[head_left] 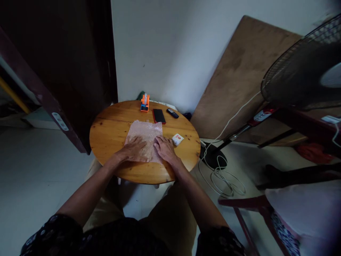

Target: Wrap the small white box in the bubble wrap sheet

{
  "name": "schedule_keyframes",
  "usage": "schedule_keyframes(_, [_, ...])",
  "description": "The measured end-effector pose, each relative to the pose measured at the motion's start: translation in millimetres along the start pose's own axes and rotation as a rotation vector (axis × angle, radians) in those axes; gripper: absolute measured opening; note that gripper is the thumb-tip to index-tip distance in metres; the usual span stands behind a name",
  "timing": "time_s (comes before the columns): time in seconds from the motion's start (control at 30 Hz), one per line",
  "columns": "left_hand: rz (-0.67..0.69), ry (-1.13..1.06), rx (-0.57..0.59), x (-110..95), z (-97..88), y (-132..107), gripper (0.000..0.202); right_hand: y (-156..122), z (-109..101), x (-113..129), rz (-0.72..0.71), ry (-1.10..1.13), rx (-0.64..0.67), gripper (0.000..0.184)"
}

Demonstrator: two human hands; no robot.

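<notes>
A sheet of pinkish bubble wrap (145,133) lies flat on the round wooden table (106,131). My left hand (135,148) rests on its left side, fingers stretched out and pointing right. On the right edge lies my right hand (164,147), its fingers also extended over the wrap. Both hands are open and hold nothing. Just right of my right hand is a small white packet (177,139) with red print. Whether anything lies under the wrap I cannot tell.
Along the table's far side stand an orange tape dispenser (145,103), a dark phone with a red edge (159,116) and a small black handset (172,113). To the right are a standing fan (298,78), a looped white cable (223,177) and a leaning board (231,78).
</notes>
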State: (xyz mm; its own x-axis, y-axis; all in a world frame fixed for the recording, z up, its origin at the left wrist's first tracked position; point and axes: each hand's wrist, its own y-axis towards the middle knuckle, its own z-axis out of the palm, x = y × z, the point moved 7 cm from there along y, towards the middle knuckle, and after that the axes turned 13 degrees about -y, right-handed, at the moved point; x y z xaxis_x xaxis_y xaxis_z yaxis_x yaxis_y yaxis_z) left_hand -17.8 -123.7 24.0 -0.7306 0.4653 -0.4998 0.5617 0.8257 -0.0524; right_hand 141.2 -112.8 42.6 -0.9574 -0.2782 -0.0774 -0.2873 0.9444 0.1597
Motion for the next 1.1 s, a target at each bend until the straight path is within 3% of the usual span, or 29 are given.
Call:
schedule_keyframes(0.13, [-0.021, -0.009, -0.006, -3.0, -1.8, -9.0, 0.094, -3.9, 1.8, -1.5, 0.036, 0.035, -0.042, 0.041])
schedule_keyframes(0.27, [0.077, -0.057, -0.085, -32.6, 8.3, -11.7, 0.084, -4.3, 1.6, -2.2, 0.032, 0.045, -0.037, 0.040])
schedule_keyframes(0.4, [0.133, -0.105, -0.042, -56.7, 28.1, -10.1, 0.085, -4.7, 1.7, -5.0, 0.069, 0.039, -0.037, 0.039])
schedule_keyframes(0.5, [0.106, -0.083, -0.015, -58.8, 32.1, -12.0, 0.086, -5.3, 2.2, -6.2, 0.095, 0.027, -0.047, 0.038])
schedule_keyframes(0.67, [0.154, -0.079, -0.001, -67.9, 22.9, -16.8, 0.074, -3.5, 3.3, -7.6, 0.099, 0.024, -0.049, 0.036])
schedule_keyframes(0.77, [0.180, -0.090, -0.052, -75.9, 17.2, -12.8, 0.056, -1.2, 5.5, -9.2, 0.092, 0.028, -0.048, 0.036])
schedule_keyframes(0.87, [0.181, -0.107, -0.126, -75.4, 17.1, -4.8, 0.054, -0.9, 7.1, -10.9, 0.102, 0.054, -0.072, 0.035])
schedule_keyframes(0.97, [0.196, -0.089, -0.157, -70.3, 24.8, 0.3, 0.062, -4.3, 1.7, -10.3, 0.096, 0.106, -0.155, 0.035])
schedule_keyframes(1.1, [0.191, -0.044, -0.192, -65.5, 31.5, -0.3, 0.061, -14.4, -21.5, -19.4, 0.113, 0.128, -0.316, 0.033])
